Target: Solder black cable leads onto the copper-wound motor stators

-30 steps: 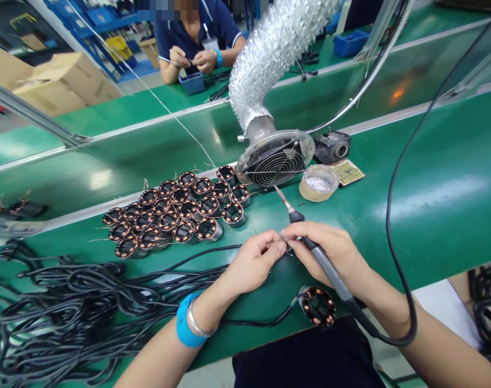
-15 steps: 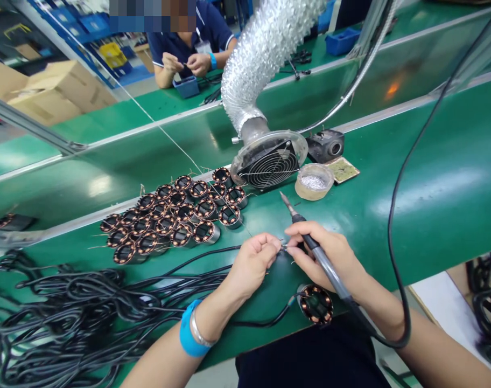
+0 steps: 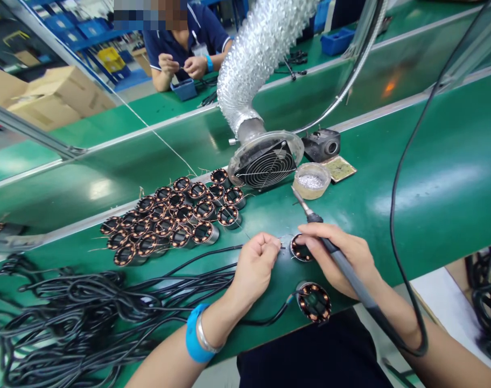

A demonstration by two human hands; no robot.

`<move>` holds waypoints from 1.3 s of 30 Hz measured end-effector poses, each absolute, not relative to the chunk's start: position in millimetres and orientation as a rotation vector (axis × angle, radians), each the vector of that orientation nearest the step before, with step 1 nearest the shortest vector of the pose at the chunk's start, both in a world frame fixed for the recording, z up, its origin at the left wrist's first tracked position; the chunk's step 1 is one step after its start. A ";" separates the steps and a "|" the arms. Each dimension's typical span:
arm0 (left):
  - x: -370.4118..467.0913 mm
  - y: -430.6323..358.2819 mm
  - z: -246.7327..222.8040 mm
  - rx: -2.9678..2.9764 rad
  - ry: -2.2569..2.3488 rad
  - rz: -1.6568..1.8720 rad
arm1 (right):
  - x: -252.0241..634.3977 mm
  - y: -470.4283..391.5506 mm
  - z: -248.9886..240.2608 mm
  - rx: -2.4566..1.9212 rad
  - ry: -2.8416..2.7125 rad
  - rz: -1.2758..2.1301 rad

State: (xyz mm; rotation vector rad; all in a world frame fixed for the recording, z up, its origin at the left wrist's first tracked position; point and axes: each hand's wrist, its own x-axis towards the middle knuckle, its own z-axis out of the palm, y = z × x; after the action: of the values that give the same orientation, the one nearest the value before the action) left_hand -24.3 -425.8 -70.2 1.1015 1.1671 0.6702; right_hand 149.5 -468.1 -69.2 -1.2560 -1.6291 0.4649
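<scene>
My left hand (image 3: 258,265) pinches the end of a black cable, with thin wires showing at its fingertips. In my right hand (image 3: 342,256) is a soldering iron (image 3: 308,207), its tip pointing up and left toward the round solder tub (image 3: 311,181). A copper-wound ring (image 3: 301,249) lies beside my right fingers, partly covered by them; whether they touch it I cannot tell. Nearer to me, a second copper-wound ring (image 3: 313,303) has a black cable joined to it.
Several copper-wound rings (image 3: 148,244) stand at the left behind a heap of black cables (image 3: 79,318). A fan (image 3: 269,164) under a silver duct (image 3: 253,59) stands at the back. Across the bench a person (image 3: 189,32) works over a blue bin (image 3: 184,90).
My right hand has moved right, away from my left fingertips, carrying the soldering iron. The ring beside it has come into view. My left hand keeps its pinch.
</scene>
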 end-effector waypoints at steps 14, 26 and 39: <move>-20.7 -426.6 -67.7 1.149 1.232 0.703 | 165.7 -489.1 -59.2 -1.270 -1.407 0.576; -19.7 -427.6 -64.7 1.180 1.232 0.703 | 157.7 -491.1 -48.5 -1.210 -1.546 0.471; -21.1 -428.5 -64.7 1.220 1.239 0.683 | 154.0 -492.7 -39.5 -1.211 -1.594 0.396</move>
State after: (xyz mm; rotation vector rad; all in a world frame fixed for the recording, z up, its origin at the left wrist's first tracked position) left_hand -21.1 -428.5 -64.7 1.2200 1.2389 0.6827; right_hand 154.0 -492.7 -39.5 -1.2113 -1.5940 0.3961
